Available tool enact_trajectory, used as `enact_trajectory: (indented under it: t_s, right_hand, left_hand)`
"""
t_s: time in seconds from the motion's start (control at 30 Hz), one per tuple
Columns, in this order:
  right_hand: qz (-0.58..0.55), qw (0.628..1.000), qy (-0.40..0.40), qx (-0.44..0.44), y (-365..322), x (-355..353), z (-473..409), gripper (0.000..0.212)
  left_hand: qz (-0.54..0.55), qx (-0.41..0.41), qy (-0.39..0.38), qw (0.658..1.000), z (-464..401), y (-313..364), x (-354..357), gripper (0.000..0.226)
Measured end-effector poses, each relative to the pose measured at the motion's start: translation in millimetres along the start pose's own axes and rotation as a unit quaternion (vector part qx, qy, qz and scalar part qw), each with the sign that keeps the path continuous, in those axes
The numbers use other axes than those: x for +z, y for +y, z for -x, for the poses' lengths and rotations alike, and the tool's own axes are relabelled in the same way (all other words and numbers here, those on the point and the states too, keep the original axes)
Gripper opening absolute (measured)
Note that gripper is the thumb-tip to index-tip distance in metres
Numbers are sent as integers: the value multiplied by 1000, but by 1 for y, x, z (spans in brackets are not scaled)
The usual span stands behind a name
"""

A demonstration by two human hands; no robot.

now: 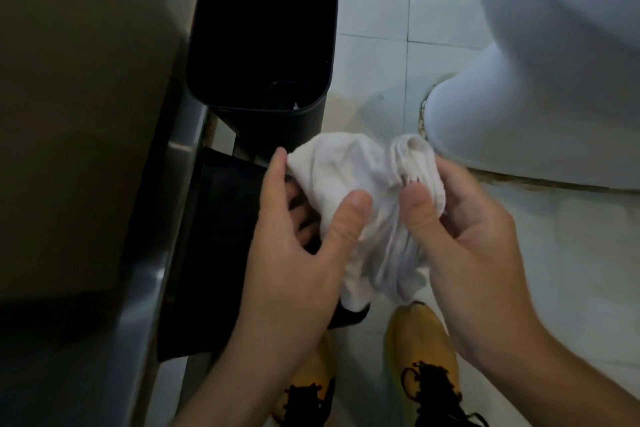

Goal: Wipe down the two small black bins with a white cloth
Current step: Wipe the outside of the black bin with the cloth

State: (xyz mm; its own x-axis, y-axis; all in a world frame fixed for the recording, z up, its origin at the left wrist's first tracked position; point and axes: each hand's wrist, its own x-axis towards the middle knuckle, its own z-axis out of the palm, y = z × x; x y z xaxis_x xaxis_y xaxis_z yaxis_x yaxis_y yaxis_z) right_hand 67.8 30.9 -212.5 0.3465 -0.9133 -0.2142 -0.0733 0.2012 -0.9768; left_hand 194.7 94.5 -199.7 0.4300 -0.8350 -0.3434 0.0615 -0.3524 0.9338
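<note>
2 hands, left hand (291, 246) and right hand (460, 236), grip the white cloth (353, 191) between curled fingers, above the near bin (214, 236)

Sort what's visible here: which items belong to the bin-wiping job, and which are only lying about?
Part of the job:
- white cloth, gripped by the left hand and right hand
- far black bin
- near black bin, under the left hand

Lying about:
- white toilet base
- yellow shoes
- tiled floor
- metal-edged cabinet
</note>
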Motion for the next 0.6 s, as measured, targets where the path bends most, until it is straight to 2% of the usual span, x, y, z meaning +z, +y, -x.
enact_trajectory:
  t_s: [0.03, 0.13, 0.27, 0.33, 0.43, 0.5, 0.6]
  right_hand:
    - [-30, 999, -23, 30, -3, -6, 3, 33]
    - [-124, 985, -51, 109, -7, -20, 12, 28]
    - [-145, 980, -33, 129, -7, -40, 16, 28]
    - [-147, 979, -39, 137, -6, -46, 16, 29]
    - [-121, 985, -35, 117, -12, -51, 16, 40]
    - [-59, 994, -57, 70, -16, -55, 14, 51]
    - [41, 997, -65, 18, -14, -65, 9, 45]
  left_hand:
    - [54, -7, -1, 999, -8, -6, 4, 96]
    - [113, -16, -25, 993, -7, 0, 25, 100]
    - [145, -18, -20, 989, -5, -11, 34, 69]
    - [140, -9, -27, 990, -1, -11, 37, 61]
    - [117, 24, -65, 991, 0, -6, 37, 50]
    - [94, 33, -86, 991, -2, -4, 35, 35]
    - [118, 8, -65, 991, -4, -6, 36, 21]
